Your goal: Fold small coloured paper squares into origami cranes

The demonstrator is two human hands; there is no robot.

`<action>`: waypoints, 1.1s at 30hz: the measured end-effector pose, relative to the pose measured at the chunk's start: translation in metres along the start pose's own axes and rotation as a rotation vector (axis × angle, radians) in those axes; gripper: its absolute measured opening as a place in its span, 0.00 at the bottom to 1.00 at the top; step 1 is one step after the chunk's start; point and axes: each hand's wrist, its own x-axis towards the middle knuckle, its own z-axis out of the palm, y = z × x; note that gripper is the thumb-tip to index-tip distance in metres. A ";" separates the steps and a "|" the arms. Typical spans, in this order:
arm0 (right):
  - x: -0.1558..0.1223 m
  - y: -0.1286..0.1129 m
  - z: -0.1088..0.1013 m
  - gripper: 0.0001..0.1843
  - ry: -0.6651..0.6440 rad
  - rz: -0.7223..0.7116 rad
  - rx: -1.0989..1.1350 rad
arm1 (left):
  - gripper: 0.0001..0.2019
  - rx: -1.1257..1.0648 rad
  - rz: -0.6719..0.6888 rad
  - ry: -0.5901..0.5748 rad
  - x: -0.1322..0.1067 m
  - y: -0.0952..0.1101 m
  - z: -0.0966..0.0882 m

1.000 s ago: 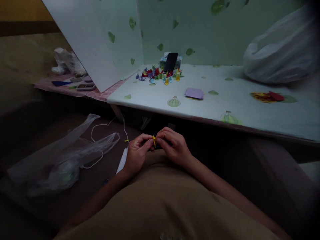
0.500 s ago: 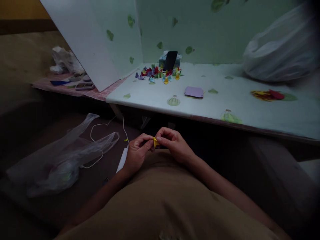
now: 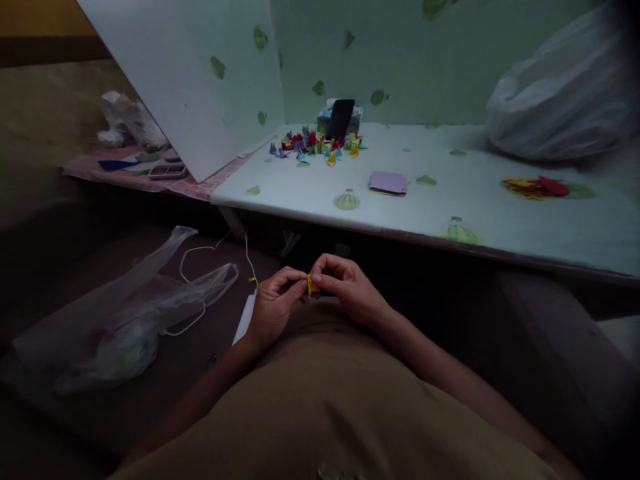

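Between my two hands, just above my lap, is a small piece of folded yellow paper (image 3: 313, 287). My left hand (image 3: 278, 298) pinches its left side between thumb and forefinger. From the right, the thumb and fingers of my right hand (image 3: 349, 288) grip the same paper, partly covering it. On the table beyond, many small folded paper cranes (image 3: 331, 158) in red, yellow, blue, green and purple lie in a group. A stack of square paper (image 3: 389, 182), purple on top, lies nearer the table's front edge.
A dark phone (image 3: 341, 119) leans on a tissue box (image 3: 324, 120) behind the cranes. Yellow and red paper pieces (image 3: 537, 188) lie at right, below a white plastic bag (image 3: 560, 100). A clear plastic bag (image 3: 127, 347) and a white power strip (image 3: 245, 320) are low at left.
The yellow paper has turned slightly between my fingers and shows a narrower outline with a darker lower part. Both hands stay in nearly the same place.
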 end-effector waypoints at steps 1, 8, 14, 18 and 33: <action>0.000 -0.001 0.001 0.15 0.003 -0.001 -0.011 | 0.05 -0.002 -0.003 0.005 0.000 0.001 0.000; -0.001 -0.003 0.004 0.14 0.014 -0.065 -0.170 | 0.05 0.014 0.007 0.029 0.000 0.003 0.000; -0.001 0.000 0.003 0.14 0.006 -0.100 -0.231 | 0.05 0.037 -0.012 0.012 -0.001 0.002 -0.002; -0.001 0.000 0.002 0.14 0.002 -0.104 -0.245 | 0.06 0.027 -0.050 0.007 -0.001 0.002 -0.002; -0.002 -0.004 0.002 0.08 0.006 -0.154 -0.366 | 0.05 0.073 0.028 0.008 0.000 0.005 -0.003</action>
